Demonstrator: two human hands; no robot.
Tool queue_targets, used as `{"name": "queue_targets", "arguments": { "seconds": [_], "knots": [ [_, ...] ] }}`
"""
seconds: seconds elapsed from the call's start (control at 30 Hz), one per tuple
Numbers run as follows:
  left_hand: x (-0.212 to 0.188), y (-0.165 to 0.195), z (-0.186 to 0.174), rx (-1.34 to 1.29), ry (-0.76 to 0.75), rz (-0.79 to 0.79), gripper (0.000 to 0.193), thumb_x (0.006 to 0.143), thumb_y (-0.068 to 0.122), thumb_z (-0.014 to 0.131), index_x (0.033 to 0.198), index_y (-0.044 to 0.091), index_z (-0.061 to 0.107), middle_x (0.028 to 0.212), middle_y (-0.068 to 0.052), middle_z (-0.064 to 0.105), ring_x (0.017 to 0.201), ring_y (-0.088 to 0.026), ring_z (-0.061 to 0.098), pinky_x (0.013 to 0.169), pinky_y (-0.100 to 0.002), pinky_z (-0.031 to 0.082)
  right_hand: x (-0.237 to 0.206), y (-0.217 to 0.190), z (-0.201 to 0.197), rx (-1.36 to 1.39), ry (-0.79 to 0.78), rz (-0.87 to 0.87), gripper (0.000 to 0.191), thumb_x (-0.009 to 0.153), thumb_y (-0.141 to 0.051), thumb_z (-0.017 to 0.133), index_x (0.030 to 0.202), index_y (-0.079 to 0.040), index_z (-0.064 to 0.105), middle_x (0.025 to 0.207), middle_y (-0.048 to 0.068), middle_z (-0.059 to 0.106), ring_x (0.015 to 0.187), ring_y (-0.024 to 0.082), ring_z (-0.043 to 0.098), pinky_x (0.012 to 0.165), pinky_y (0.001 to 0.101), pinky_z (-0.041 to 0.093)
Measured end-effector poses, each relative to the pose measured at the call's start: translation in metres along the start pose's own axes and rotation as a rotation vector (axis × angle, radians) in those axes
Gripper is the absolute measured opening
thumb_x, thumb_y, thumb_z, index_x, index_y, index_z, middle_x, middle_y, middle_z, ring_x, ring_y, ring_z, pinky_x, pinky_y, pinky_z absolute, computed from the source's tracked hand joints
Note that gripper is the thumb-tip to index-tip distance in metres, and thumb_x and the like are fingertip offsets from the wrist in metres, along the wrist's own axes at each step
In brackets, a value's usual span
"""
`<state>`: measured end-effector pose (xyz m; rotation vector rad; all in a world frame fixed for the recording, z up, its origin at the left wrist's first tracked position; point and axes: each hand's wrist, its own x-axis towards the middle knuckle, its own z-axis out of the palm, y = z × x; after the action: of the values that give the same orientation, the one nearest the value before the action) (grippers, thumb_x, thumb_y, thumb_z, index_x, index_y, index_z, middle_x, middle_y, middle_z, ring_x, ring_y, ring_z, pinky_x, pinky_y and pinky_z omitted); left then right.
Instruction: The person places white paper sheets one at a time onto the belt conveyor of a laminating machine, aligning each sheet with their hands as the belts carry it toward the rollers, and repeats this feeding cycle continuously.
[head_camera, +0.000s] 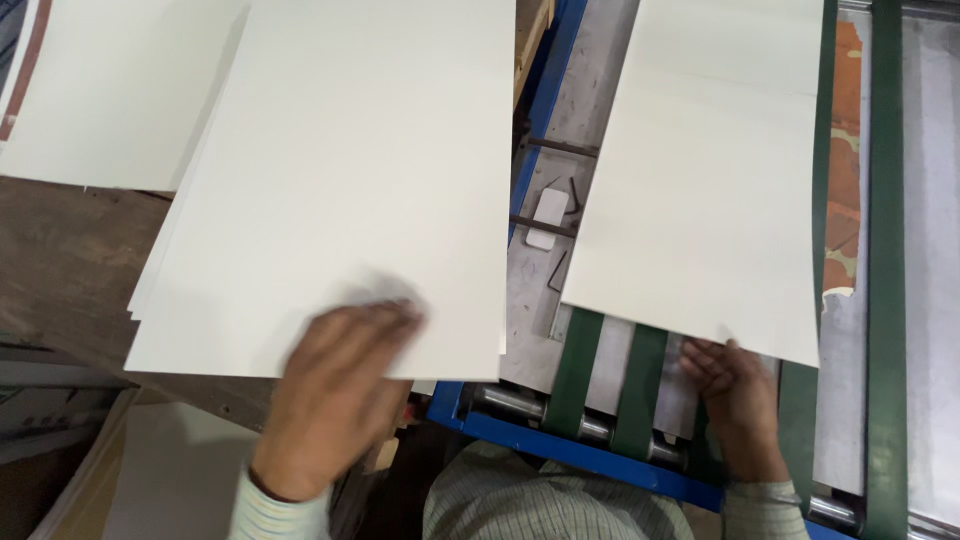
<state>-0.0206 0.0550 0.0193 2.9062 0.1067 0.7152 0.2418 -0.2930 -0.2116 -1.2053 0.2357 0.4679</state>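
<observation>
At the stack's near edge, my left fingers (385, 318) press flat and spread on the top sheet (340, 180), blurred, seemingly to slide it free. My right fingers (705, 352) curl under the near edge of another sheet (710, 170), steadying it flat over green belts (640, 375). Left hand (335, 395) lies palm-down, wrist low; right hand (735, 400) reaches forward, palm partly up.
</observation>
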Motion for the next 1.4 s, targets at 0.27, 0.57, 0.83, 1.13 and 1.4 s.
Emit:
{"name": "queue_targets", "arguments": {
  "seconds": [0.27, 0.57, 0.83, 1.13, 1.4],
  "knots": [
    [0.01, 0.044, 0.037, 0.022, 0.046, 0.006, 0.047, 0.083, 0.004, 0.064, 0.129, -0.003, 0.063, 0.13, -0.019, 0.066, 0.125, -0.032, 0.061, 0.112, -0.051, 0.046, -0.088, -0.009, 0.068, 0.069, -0.573, 0.018, 0.052, 0.102, -0.022, 0.05, 0.144, 0.007, 0.044, 0.13, 0.024, 0.064, 0.116, 0.035, 0.066, 0.091, 0.0483, 0.058],
    [0.023, 0.101, 0.046, -0.113, -0.236, 0.11, 0.056, 0.097, 0.043, 0.061, 0.125, -0.005, 0.062, 0.138, -0.027, 0.059, 0.135, -0.04, 0.052, 0.119, -0.062, 0.029, -0.102, -0.037, 0.102, 0.103, -0.014, 0.011, 0.047, 0.1, -0.011, 0.05, 0.145, 0.0, 0.045, 0.129, 0.013, 0.064, 0.116, 0.023, 0.065, 0.09, 0.0349, 0.057],
    [0.023, 0.026, 0.023, 0.176, -0.08, 0.009, 0.048, 0.087, 0.022, 0.069, 0.127, -0.005, 0.065, 0.129, -0.024, 0.067, 0.126, -0.037, 0.059, 0.106, -0.05, 0.046, -0.042, -0.039, 0.007, 0.053, 0.377, -0.236, 0.038, 0.1, -0.002, 0.059, 0.136, 0.002, 0.046, 0.126, 0.012, 0.063, 0.113, 0.022, 0.069, 0.092, 0.0351, 0.062],
    [0.014, 0.023, 0.024, 0.149, 0.035, 0.014, 0.028, 0.082, 0.004, 0.073, 0.11, 0.001, 0.074, 0.111, -0.012, 0.074, 0.108, -0.027, 0.071, 0.091, -0.04, 0.059, -0.093, 0.029, -0.056, -0.042, 0.506, -0.226, 0.047, 0.097, -0.001, 0.061, 0.144, 0.002, 0.054, 0.126, 0.012, 0.066, 0.107, 0.026, 0.068, 0.081, 0.0385, 0.058],
    [0.01, 0.023, 0.027, 0.104, 0.047, -0.036, 0.033, 0.075, -0.003, 0.075, 0.107, 0.004, 0.075, 0.106, -0.008, 0.075, 0.103, -0.024, 0.071, 0.09, -0.04, 0.058, -0.055, 0.031, -0.051, 0.074, 0.627, -0.157, 0.045, 0.097, -0.009, 0.068, 0.131, -0.006, 0.038, 0.127, 0.009, 0.058, 0.113, 0.022, 0.064, 0.085, 0.0378, 0.058]
  ]
}}
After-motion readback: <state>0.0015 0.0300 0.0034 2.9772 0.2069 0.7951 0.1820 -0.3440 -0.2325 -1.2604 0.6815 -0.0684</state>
